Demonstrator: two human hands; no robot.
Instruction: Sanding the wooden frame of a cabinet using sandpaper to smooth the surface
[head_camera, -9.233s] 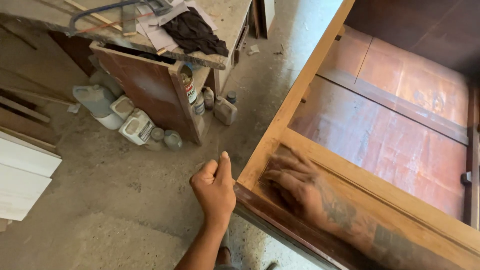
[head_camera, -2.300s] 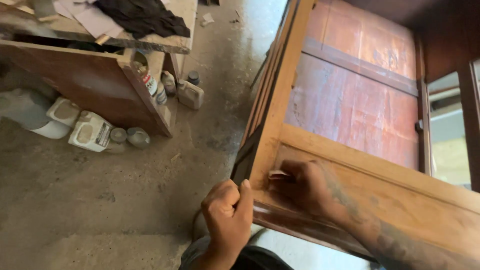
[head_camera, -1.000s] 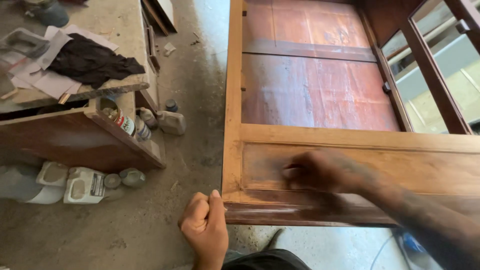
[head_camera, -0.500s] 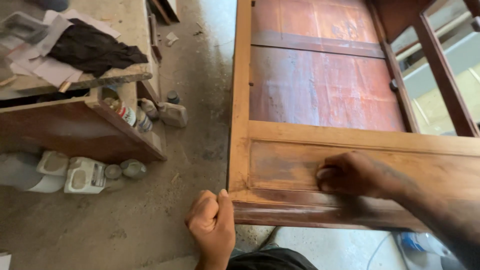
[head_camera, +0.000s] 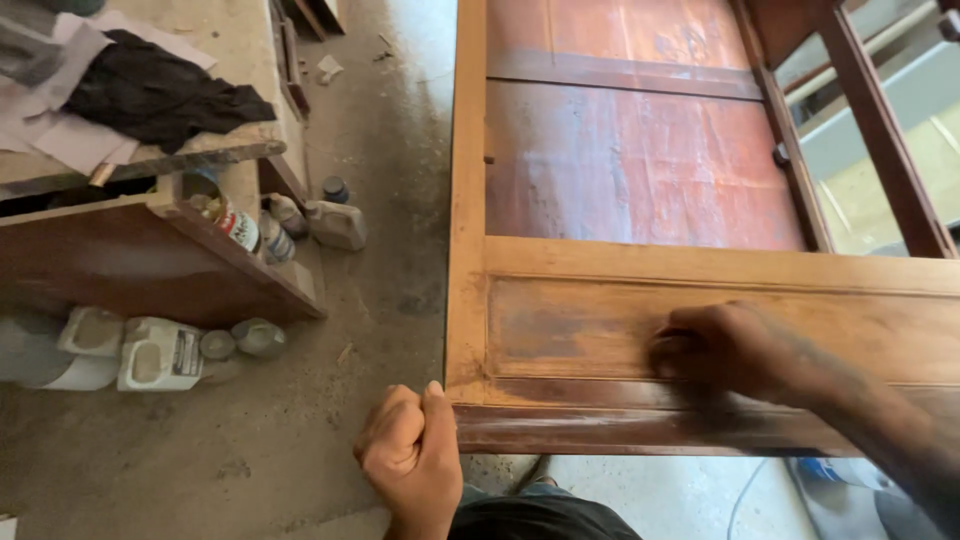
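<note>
A wooden cabinet frame, lying flat, fills the right half of the head view; its reddish back panels sit inside pale rails, and its lower rail runs across just in front of the person. Left of it, a strip of dusty concrete floor lies open between the frame and a worktop, which carries a black cloth over sheets of paper. Under the worktop a brown board leans at a slant, with white plastic jugs, small cans and bottles crowded on the floor around it, well apart from the frame. Another jug stands alone nearer the open strip.

The frame's near left corner is free on its left side. The left hand is curled into a loose fist, thumb up, touching that corner's lower edge and holding nothing visible. The right hand presses down on the lower rail with fingers bent together; it is blurred, so whether anything lies under the grip cannot be told.
</note>
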